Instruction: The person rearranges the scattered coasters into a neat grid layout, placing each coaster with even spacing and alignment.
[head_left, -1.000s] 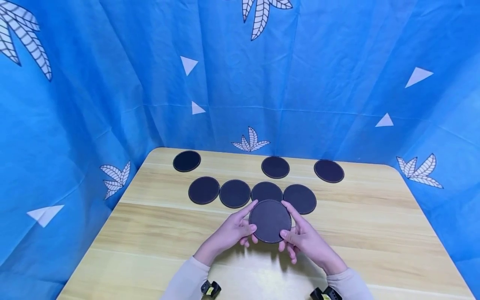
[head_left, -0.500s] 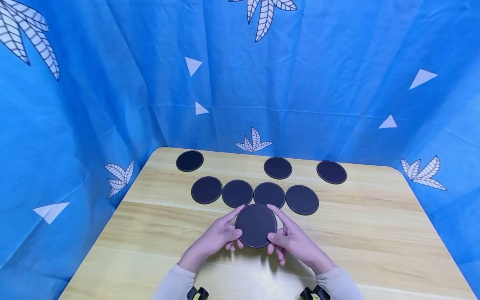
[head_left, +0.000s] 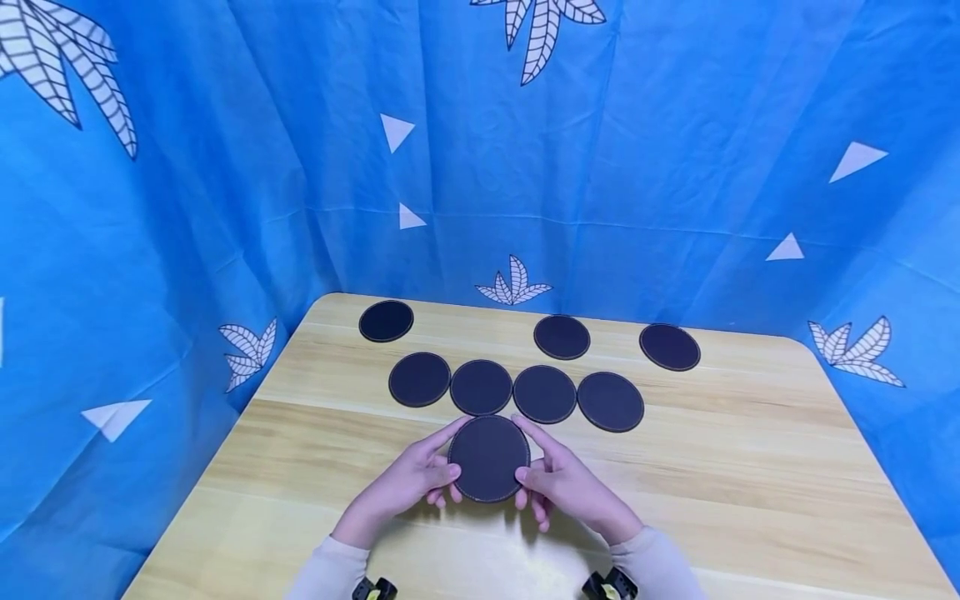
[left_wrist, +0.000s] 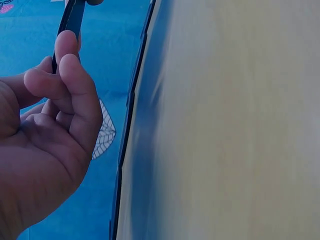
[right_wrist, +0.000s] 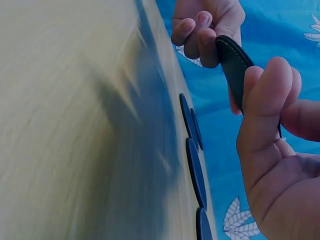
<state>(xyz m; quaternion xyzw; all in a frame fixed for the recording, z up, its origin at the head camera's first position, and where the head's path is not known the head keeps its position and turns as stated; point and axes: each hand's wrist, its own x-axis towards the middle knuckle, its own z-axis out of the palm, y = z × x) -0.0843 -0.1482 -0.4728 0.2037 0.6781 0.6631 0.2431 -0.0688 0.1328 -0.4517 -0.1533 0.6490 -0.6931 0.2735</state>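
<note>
A round dark coaster [head_left: 489, 458] with a stitched edge is held up over the near middle of the table. My left hand [head_left: 411, 483] pinches its left edge, thumb on the upper face. On the opposite edge my right hand [head_left: 567, 483] grips it in the same way. The right wrist view shows the held coaster [right_wrist: 232, 65] nearly edge-on, raised off the wood between both hands. Just beyond it lies a row of matching coasters, among them one at the left end [head_left: 419, 380] and one at the right end [head_left: 611, 402].
Three more dark coasters lie along the table's far edge: one at left [head_left: 386, 321], one in the middle [head_left: 562, 337] and one at right [head_left: 670, 347]. A blue curtain [head_left: 510, 167] with leaf prints hangs behind the wooden table [head_left: 750, 450].
Both hands have carried the held coaster to the left and slightly nearer, uncovering the row coaster it overlapped before. The view has shifted slightly. The grip stays the same.
</note>
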